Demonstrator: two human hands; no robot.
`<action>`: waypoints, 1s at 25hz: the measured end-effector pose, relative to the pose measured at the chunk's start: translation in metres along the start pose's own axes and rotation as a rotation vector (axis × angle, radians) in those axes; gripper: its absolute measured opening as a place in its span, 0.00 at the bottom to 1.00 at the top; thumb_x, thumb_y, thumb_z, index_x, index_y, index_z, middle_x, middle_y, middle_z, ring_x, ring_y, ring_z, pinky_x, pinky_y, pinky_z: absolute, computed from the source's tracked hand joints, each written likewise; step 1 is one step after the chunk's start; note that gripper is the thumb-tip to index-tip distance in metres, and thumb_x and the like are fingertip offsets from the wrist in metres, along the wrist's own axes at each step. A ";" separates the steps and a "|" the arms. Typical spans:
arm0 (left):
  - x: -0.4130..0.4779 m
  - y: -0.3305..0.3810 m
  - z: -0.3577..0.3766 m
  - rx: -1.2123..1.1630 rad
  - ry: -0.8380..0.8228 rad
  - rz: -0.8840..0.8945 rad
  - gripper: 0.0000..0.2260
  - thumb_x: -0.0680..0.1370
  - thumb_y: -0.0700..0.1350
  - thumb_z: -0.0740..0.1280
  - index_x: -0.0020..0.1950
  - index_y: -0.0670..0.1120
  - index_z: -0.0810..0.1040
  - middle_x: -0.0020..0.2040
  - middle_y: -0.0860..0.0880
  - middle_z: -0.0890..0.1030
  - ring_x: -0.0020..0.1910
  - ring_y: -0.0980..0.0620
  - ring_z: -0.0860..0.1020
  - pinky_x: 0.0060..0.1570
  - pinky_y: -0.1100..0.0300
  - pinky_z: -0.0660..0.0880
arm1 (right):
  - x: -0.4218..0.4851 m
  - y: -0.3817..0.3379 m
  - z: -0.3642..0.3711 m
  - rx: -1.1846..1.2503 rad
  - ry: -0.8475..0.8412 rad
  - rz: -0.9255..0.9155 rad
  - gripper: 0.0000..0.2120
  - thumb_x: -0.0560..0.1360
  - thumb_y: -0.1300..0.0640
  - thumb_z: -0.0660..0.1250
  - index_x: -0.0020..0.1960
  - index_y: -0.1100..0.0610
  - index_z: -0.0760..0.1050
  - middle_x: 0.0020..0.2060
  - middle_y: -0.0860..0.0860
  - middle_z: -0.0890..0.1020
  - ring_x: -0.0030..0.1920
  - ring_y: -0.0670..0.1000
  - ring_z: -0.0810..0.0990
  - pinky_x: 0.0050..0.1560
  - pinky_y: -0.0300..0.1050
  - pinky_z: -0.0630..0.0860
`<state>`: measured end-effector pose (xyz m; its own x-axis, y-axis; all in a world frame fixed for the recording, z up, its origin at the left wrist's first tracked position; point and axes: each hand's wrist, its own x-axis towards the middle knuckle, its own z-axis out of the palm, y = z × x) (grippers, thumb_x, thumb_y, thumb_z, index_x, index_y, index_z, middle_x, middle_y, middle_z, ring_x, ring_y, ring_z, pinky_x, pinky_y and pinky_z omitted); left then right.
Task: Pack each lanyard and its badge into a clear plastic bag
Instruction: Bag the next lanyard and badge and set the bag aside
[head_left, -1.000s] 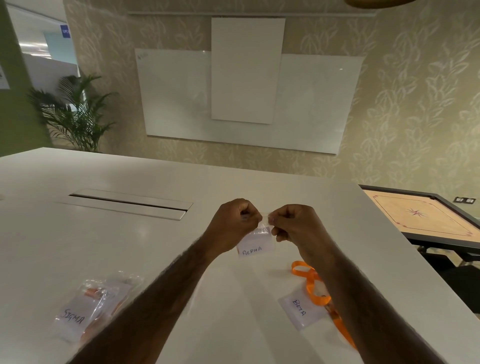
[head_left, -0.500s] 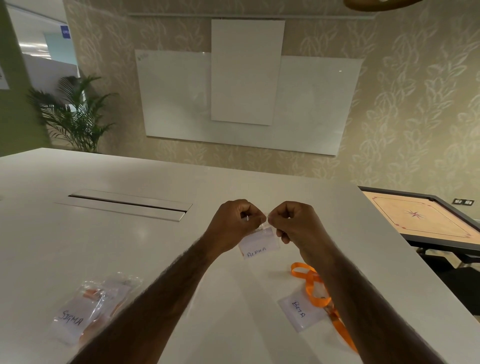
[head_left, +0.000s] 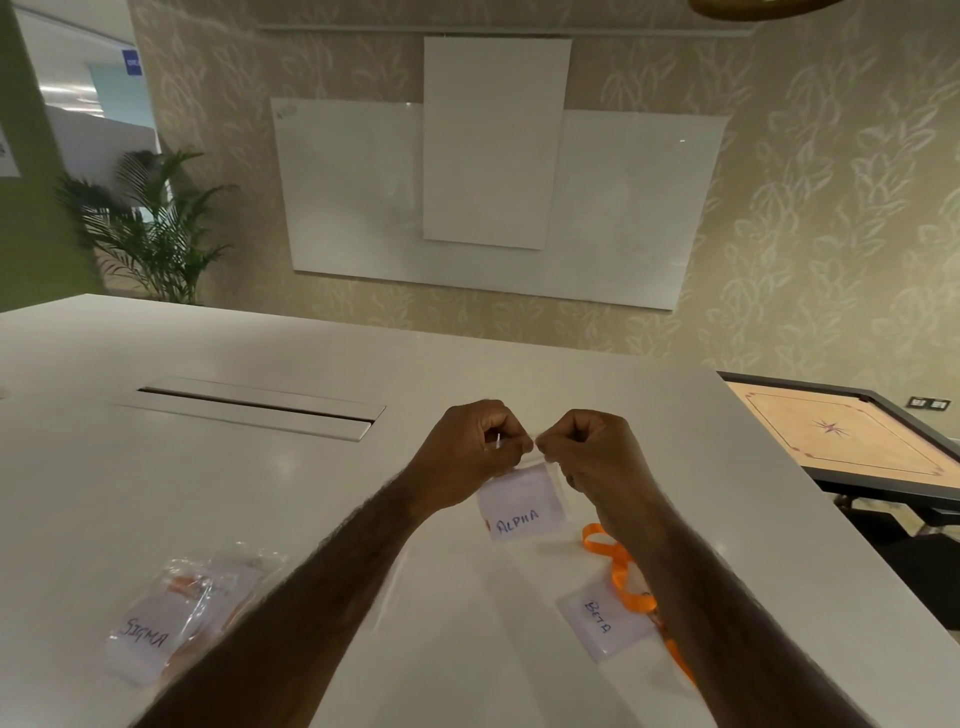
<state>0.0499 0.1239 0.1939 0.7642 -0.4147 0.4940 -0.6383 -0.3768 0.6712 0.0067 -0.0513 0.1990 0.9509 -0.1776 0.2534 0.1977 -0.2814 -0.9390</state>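
Both left hand (head_left: 467, 452) and right hand (head_left: 592, 460) tight on the ALPHA bag (head_left: 522, 506) over a white table (head_left: 208, 493), whiteboard (head_left: 353, 182) behind.

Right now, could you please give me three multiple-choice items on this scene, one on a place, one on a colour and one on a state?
1. Where is the SIGMA bag?
A. on the table, at its left
B. at its far edge
C. off it, on the floor

2. What colour is the lanyard by the BETA badge?
A. green
B. orange
C. blue

3. How is the ALPHA badge?
A. lying untouched
B. pinched at its top by the left hand and right hand
C. pinned to the wall

Answers:
1 A, it lies on the near left of the table.
2 B, an orange ribbon loops beside the badge.
3 B, both hands meet at its top edge.
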 end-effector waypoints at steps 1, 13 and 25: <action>0.001 0.000 -0.002 0.002 -0.009 0.010 0.02 0.76 0.39 0.71 0.43 0.43 0.83 0.40 0.54 0.80 0.38 0.60 0.77 0.39 0.72 0.70 | 0.001 0.000 -0.001 0.006 -0.020 0.002 0.04 0.72 0.66 0.71 0.40 0.67 0.79 0.29 0.54 0.77 0.27 0.47 0.69 0.27 0.40 0.65; -0.010 -0.010 -0.014 -0.065 0.042 -0.110 0.01 0.75 0.44 0.75 0.44 0.47 0.86 0.39 0.57 0.85 0.38 0.58 0.81 0.38 0.68 0.73 | 0.006 0.001 -0.017 0.016 -0.024 -0.026 0.03 0.72 0.65 0.72 0.40 0.64 0.82 0.34 0.61 0.80 0.31 0.47 0.72 0.30 0.39 0.68; -0.007 -0.011 -0.013 0.004 -0.058 -0.048 0.05 0.76 0.37 0.69 0.44 0.46 0.80 0.38 0.57 0.80 0.35 0.63 0.74 0.37 0.70 0.69 | 0.008 -0.006 -0.004 -0.347 -0.140 -0.209 0.03 0.72 0.63 0.74 0.41 0.56 0.85 0.38 0.46 0.85 0.39 0.39 0.80 0.38 0.28 0.72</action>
<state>0.0522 0.1415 0.1902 0.7873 -0.4430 0.4288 -0.6018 -0.4006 0.6909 0.0123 -0.0547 0.2080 0.9269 0.0397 0.3732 0.3201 -0.6027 -0.7309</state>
